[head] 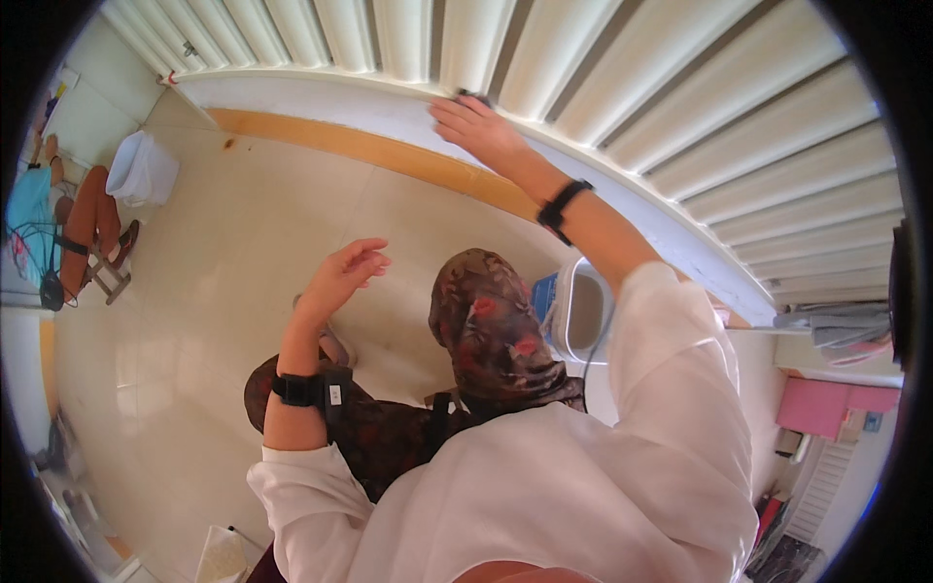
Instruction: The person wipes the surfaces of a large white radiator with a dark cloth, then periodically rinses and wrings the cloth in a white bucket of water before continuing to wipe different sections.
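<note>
My right hand [477,135] reaches up to the lower edge of a white ribbed panel [474,44]. Under its fingers shows part of a small dark object [472,95], blurred and mostly covered, which the hand presses against the panel's bottom rail. Below that rail runs a pale ledge [321,102] with an orange-brown strip [350,146] along its foot. My left hand [346,273] hangs in the air over the tiled floor, fingers loosely bent and apart, holding nothing.
A bucket [576,310] of cloudy liquid stands beside my right knee. Farther left, a person [80,233] sits on a low stool near a white bucket [142,171]. Grey cloths [838,324] lie at the far right, above a pink panel [816,404].
</note>
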Tool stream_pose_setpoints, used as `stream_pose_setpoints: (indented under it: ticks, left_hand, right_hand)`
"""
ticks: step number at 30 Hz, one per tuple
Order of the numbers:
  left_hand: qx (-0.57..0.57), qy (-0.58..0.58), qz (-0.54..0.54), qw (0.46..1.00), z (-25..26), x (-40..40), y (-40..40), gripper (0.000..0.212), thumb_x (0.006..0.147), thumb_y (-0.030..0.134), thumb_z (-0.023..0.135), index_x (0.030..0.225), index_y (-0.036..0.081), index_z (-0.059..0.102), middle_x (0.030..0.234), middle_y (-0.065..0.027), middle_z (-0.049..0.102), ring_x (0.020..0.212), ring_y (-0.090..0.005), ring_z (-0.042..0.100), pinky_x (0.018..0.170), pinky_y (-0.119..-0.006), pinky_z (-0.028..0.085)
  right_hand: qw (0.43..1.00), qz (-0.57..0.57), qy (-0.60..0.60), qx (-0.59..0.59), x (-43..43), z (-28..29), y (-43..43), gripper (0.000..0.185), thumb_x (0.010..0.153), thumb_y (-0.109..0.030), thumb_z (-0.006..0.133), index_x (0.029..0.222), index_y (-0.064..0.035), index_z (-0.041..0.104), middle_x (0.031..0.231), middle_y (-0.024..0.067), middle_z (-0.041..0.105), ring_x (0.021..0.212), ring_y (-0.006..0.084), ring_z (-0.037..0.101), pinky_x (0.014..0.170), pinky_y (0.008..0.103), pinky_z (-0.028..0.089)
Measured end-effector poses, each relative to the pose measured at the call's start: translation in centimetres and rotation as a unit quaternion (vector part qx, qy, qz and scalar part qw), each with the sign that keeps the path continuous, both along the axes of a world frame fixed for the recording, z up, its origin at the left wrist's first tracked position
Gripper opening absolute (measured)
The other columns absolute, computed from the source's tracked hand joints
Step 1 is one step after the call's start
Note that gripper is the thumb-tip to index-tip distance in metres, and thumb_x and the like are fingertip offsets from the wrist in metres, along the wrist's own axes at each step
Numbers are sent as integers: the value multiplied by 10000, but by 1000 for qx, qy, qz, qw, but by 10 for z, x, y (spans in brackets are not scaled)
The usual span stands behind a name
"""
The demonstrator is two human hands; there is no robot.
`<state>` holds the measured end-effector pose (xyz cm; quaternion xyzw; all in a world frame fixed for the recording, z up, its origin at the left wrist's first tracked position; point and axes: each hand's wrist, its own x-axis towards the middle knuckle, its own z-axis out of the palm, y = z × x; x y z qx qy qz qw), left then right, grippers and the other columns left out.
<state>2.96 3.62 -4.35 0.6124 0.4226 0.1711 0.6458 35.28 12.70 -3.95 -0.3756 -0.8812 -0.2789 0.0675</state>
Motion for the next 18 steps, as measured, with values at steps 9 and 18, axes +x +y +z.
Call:
stream_pose_setpoints:
  ticks: [9,18]
  left_hand:
    - [-14,102,35,994,-22,-20,3,352,921,250,511,1224,72,531,1035,-44,637,920,-129,600,759,-260,473]
    - [166,93,-52,980,123,11,-37,319,944,184,483,1223,32,514,1068,-72,621,964,-145,591,814,-269,466]
  right_hand:
    - [977,-191,85,-34,177,12,-222,398,722,-12,544,1119,-48,553,1337,83,474,1277,232,398,1032,433,344]
    - [280,-242,916,-153,197,-22,-349,345,820,-112,603,1122,38,531,1033,158,631,910,256,627,815,343,509]
